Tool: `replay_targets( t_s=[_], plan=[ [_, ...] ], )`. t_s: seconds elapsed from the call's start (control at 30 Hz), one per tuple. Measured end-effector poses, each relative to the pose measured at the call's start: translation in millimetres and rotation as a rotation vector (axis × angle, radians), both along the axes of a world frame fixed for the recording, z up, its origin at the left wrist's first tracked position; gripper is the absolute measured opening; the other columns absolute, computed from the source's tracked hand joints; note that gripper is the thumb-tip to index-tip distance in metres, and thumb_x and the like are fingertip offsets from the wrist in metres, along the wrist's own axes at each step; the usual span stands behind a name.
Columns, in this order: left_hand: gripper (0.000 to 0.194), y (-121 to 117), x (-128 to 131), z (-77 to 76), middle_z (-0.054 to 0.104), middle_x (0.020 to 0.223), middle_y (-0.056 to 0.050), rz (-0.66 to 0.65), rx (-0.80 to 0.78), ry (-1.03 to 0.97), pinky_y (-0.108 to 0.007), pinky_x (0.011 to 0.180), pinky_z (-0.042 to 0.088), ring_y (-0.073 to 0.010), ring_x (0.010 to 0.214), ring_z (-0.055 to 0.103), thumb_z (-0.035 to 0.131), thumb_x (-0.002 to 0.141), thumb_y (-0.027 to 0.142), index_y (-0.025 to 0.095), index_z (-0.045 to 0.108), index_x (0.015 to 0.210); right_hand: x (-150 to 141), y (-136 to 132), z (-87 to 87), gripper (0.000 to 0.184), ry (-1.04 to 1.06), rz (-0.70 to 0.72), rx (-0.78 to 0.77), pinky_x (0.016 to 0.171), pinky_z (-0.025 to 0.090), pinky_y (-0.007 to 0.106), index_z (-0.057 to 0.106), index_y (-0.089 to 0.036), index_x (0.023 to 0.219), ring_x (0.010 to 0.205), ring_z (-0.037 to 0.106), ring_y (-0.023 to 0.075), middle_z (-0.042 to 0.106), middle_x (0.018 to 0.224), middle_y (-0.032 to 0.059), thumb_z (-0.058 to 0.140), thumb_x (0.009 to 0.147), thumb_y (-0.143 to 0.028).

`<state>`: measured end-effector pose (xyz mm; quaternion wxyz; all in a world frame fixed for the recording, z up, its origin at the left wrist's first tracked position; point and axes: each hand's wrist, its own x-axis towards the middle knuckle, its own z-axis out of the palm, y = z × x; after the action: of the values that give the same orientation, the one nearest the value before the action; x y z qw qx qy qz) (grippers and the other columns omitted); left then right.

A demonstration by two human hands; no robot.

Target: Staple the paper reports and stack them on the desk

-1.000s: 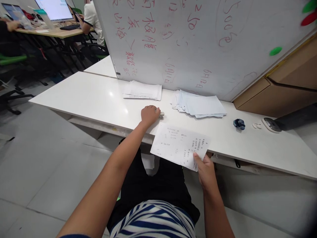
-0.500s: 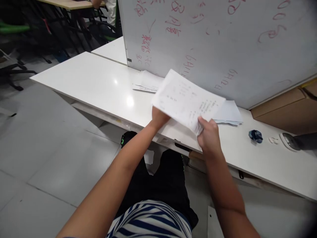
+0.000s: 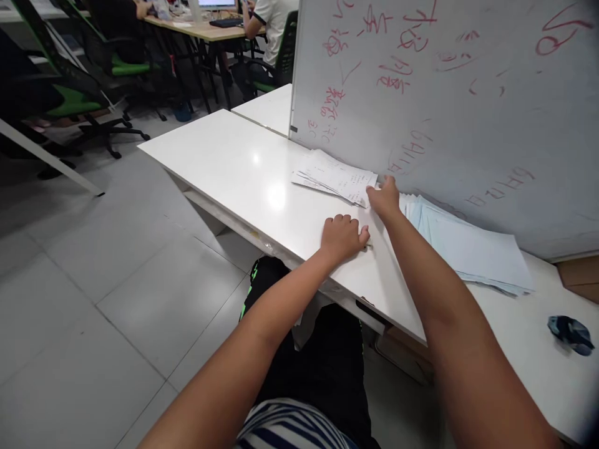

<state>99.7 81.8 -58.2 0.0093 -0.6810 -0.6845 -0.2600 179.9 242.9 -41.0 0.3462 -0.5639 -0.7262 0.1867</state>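
Note:
A pile of printed papers (image 3: 334, 176) lies on the white table, close to the foot of the whiteboard. My right hand (image 3: 386, 198) is at its right end, thumb and fingers closed on the edge of the papers. Nearer to me, my left hand (image 3: 342, 238) rests on the tabletop with its fingers curled. A small pale thing shows by its thumb, too little of it visible to name. To the right of my right hand is a second, fanned stack of blank-looking white and bluish sheets (image 3: 477, 243), partly hidden by my right forearm.
The whiteboard (image 3: 449, 112) with red writing stands along the table's (image 3: 210, 156) far side. A dark blue crumpled object (image 3: 571, 335) lies at the right, near a cardboard box (image 3: 580, 277). Beyond are office chairs (image 3: 75, 100) and a person (image 3: 274, 31) seated at a desk.
The printed sheet held up in both hands has gone down onto the left pile. My left hand has come off it to the tabletop. The view has swung left.

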Motion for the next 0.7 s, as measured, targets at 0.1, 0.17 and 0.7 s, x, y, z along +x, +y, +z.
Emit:
replay_targets(
  t_s=[0.1, 0.17, 0.7],
  plan=[
    [0.039, -0.5, -0.1, 2.0, 0.065, 0.099, -0.014, -0.001, -0.022, -0.021, -0.039, 0.080, 0.037, -0.0264, 0.099, 0.055, 0.037, 0.095, 0.038, 0.012, 0.066, 0.093, 56.0, -30.6, 0.4, 0.053, -0.233, 0.008, 0.086, 0.108, 0.030, 0.050, 0.045, -0.008, 0.133, 0.132, 0.038, 0.0302, 0.043, 0.140, 0.0216, 0.050, 0.084, -0.025],
    [0.038, -0.8, -0.2, 3.7, 0.065, 0.101, -0.014, 0.000, -0.031, -0.018, -0.039, 0.082, 0.037, -0.0265, 0.100, 0.055, 0.037, 0.095, 0.037, 0.012, 0.066, 0.094, 99.3, -60.1, 0.4, 0.048, -0.339, 0.009, 0.150, 0.109, 0.028, 0.049, 0.048, -0.012, 0.132, 0.136, 0.033, 0.0290, 0.038, 0.146, 0.0179, 0.046, 0.087, -0.029],
    [0.043, -2.0, 1.4, 13.8, 0.068, 0.100, -0.012, 0.061, -0.091, 0.130, -0.033, 0.074, 0.038, -0.0252, 0.098, 0.058, 0.029, 0.096, 0.036, 0.014, 0.067, 0.094, 205.8, -141.5, -37.0, 0.062, -0.418, -0.543, -0.004, 0.110, 0.006, 0.060, 0.042, -0.010, 0.137, 0.134, 0.036, 0.0293, 0.046, 0.142, 0.0198, 0.034, 0.092, -0.050]
  ],
)
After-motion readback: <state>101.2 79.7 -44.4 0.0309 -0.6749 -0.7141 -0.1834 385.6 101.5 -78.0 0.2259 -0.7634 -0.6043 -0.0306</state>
